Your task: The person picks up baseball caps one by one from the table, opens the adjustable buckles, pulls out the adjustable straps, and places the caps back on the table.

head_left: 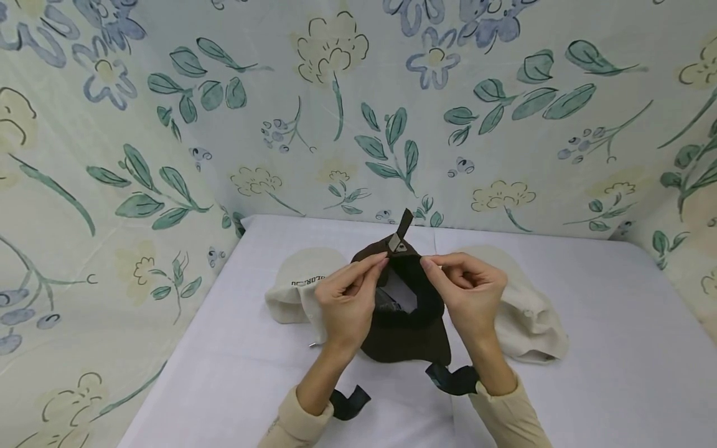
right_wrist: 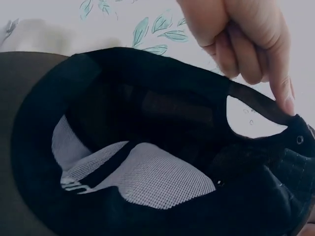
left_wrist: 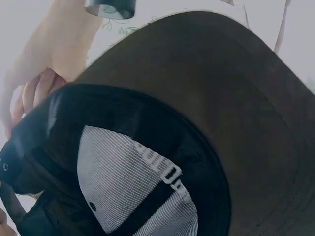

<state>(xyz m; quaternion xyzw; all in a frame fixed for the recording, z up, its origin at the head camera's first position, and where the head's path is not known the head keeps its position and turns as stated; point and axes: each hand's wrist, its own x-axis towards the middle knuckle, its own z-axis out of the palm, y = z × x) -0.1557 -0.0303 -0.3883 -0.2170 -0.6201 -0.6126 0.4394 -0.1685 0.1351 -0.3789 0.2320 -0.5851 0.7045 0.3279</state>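
Head view: left hand point(head_left: 347, 302) and right hand point(head_left: 472, 292) pinch the brown cap point(head_left: 406, 341) by its rear rim point(head_left: 411, 257); seemingly light, soft, best held there.

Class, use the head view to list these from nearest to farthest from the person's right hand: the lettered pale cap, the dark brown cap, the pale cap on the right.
1. Dark brown cap: in the middle, pinched by the right hand.
2. Pale cap on the right: partly hidden behind that hand.
3. Lettered pale cap: on the left, beyond the dark cap.
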